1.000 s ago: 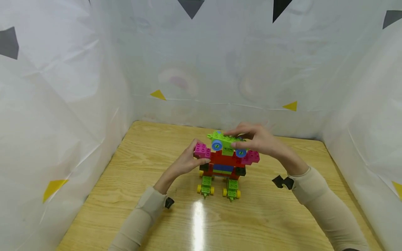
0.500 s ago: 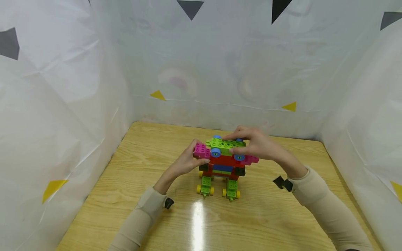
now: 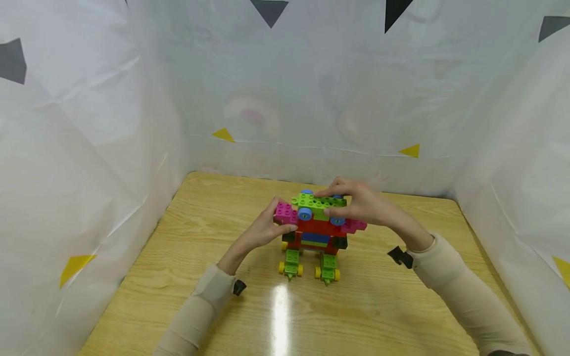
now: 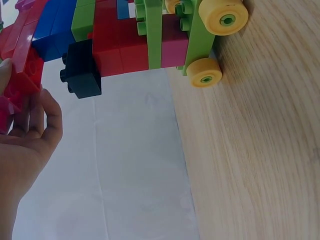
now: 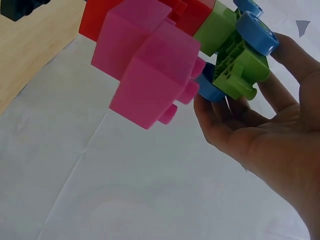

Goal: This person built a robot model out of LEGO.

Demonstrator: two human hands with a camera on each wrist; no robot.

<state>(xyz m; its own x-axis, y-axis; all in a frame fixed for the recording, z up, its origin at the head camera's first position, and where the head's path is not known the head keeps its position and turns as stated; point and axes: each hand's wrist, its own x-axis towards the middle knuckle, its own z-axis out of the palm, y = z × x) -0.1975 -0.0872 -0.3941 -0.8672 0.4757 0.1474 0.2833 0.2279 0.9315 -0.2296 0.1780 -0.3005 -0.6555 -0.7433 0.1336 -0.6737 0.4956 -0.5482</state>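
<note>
A robot-like figure of toy building bricks stands on the table, with a red body (image 3: 317, 227) and two green wheeled feet (image 3: 329, 269) on yellow wheels. My left hand (image 3: 262, 230) grips its left side at the pink bricks (image 3: 286, 213); the left wrist view shows that hand's fingers curled under the red and pink bricks. On top, my right hand (image 3: 367, 202) holds a green wheeled base (image 3: 307, 200) with blue wheels between thumb and fingers. In the right wrist view a green brick (image 5: 216, 27) lies between base and red body. Whether they are fully joined I cannot tell.
A black brick (image 4: 82, 69) juts from the figure's side. The wooden table (image 3: 213, 207) is enclosed by white sheeting (image 3: 285, 99) at the back and both sides. Glare lies on the table's front part.
The green wheeled base, tilted down to the right a second ago, has levelled and turned its top toward the head camera. My right hand moved slightly left with it; the left hand kept its place.
</note>
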